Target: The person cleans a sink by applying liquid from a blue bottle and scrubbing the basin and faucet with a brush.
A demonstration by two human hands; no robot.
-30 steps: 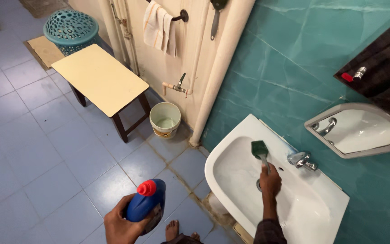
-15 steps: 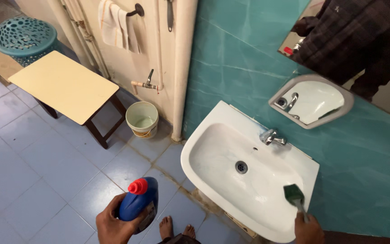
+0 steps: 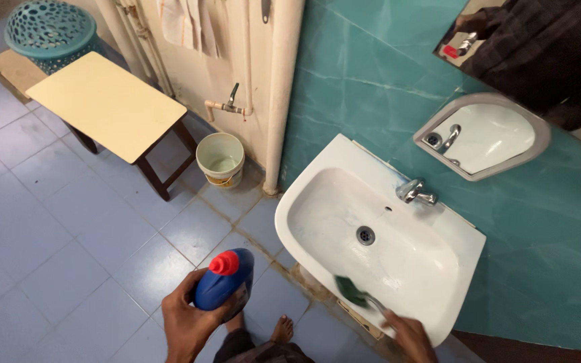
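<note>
- Gripped now: left hand (image 3: 186,323) wrapped round the belly of a blue bottle (image 3: 222,288) w/ red cap (image 3: 224,263), held upright over the floor tiles (image 3: 68,255), just left of the sink. Right hand (image 3: 408,336) closed on the thin handle of a green brush (image 3: 351,290), head blurred, at the sink's near front rim, bottom of view.
- Sink (image 3: 452,232): white ceramic, wall-mounted on teal wall (image 3: 344,87), drain (image 3: 365,234) mid-basin, tap (image 3: 414,191) at the back. Rigid, glazed, prob. slick when wet; hard knocks from the brush handle could chip it, so bristle end only.
- Stool (image 3: 105,104): cream top, dark legs, well apart to the left; perforated teal basket (image 3: 50,30) behind it.
- Bucket (image 3: 220,159): small, pale, under a wall tap (image 3: 226,105), beside the white pipe (image 3: 280,94).
- Bottle handling: plastic, stiff but squeezable; looks fairly full-bodied, so some weight, liquid shifts when tipped. Smooth sides get slippery w/ wet fingers, so hold low round the body as now, thumb side toward the neck. Can't tell if cap is tight.
- Brush handling: light, stiff handle, soft-ish bristles. Grip near the handle end gives reach but less pressure; closer to the head = more control.
- Bare foot (image 3: 282,329) on tiles below the sink.
</note>
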